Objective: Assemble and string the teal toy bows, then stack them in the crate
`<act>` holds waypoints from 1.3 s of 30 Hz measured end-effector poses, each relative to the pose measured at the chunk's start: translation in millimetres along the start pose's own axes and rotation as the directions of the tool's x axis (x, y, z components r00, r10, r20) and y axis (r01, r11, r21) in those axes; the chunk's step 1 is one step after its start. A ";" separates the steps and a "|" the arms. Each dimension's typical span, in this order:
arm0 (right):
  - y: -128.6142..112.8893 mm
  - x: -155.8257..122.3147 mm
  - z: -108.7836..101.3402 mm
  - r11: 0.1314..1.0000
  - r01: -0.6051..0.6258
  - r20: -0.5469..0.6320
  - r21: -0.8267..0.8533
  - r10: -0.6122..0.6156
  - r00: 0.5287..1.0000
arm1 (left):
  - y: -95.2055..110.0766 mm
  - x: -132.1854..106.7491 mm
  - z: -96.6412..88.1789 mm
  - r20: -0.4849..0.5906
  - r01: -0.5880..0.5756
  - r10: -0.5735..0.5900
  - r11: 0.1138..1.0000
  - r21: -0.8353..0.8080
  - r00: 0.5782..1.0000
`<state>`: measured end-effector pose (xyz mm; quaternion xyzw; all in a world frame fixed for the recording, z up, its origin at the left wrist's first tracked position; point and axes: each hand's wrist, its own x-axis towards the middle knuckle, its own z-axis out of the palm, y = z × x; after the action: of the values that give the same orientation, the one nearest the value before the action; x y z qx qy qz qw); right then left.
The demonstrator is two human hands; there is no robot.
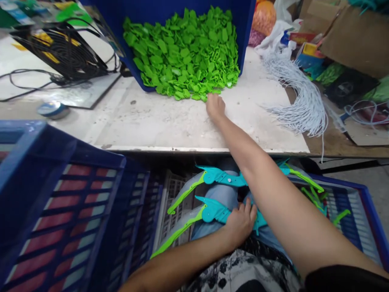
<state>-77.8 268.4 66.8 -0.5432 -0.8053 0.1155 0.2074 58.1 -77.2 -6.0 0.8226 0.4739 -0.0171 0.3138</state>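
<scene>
Across my lap lie two toy bows with teal middles and lime-green limbs. My left hand (241,221) is closed around the middle of the nearer toy bow (212,210). The farther toy bow (226,177) lies parallel to it, partly covered by my right forearm. On the table, my right hand (215,106) reaches the front edge of a heap of small flat green plastic pieces (185,52). Its fingers are curled together against the pieces, and their tips are hidden. The heap spills from a blue bin (246,36) tipped towards me.
Blue crates (69,194) stand at the left, and another crate (372,215) at the right holds green and teal parts. A bundle of white cords (304,101) hangs over the table edge. A black fan (65,50) and a tape roll (53,110) sit on the left.
</scene>
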 end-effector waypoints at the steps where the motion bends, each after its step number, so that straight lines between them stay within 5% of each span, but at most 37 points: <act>1: 4.1 -1.5 -2.3 1.000 0.006 -0.010 0.023 -0.006 1.000 | -0.5 -2.2 -6.5 0.021 0.018 -0.018 1.000 0.020 1.000; 4: 24.8 -26.6 -25.4 0.993 0.063 -0.046 0.100 -0.059 0.997 | 2.4 -9.7 -32.4 0.052 0.027 -0.031 0.997 0.077 0.998; 6: 44.5 -67.1 -54.9 0.978 0.118 -0.056 0.173 -0.109 0.992 | 6.5 -12.5 -49.2 0.060 0.007 -0.011 0.998 0.067 0.998; 9: 77.3 -161.5 -110.5 0.929 0.142 -0.067 0.341 -0.126 0.990 | 8.6 -9.4 -63.4 0.089 0.006 -0.003 0.999 -0.038 0.996; 12: 106.5 -274.1 -153.1 0.866 0.003 -0.067 0.500 0.035 0.997 | -1.0 2.7 -62.0 0.139 0.052 -0.017 0.967 -0.249 0.990; 15: 126.6 -375.7 -157.8 0.755 -0.288 0.045 0.588 0.326 0.944 | -18.4 17.0 -52.6 0.215 0.100 0.024 0.831 -0.546 0.976; 19: 132.2 -460.1 -118.3 0.537 -0.555 0.251 0.635 0.536 0.806 | -32.2 25.3 -43.5 0.374 0.289 0.050 0.543 -0.789 0.926; 24: 122.7 -480.4 -81.8 0.489 -0.597 0.277 0.636 0.578 0.768 | -26.3 23.5 -43.0 0.425 0.362 0.032 0.468 -0.806 0.905; 30: 119.5 -465.8 -80.7 0.624 -0.616 0.265 0.481 0.566 0.780 | -23.1 23.2 -43.2 0.356 0.300 -0.004 0.550 -0.780 0.935; 39: 123.6 -467.0 -79.3 0.574 -0.683 0.319 0.452 0.611 0.724 | -26.9 26.0 -36.7 0.310 0.264 -0.042 0.642 -0.720 0.950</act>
<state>212.1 -118.4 -11.1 -0.7094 -0.4945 0.4394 0.2430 41.2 -28.1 1.5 0.5646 0.4601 0.0443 0.6838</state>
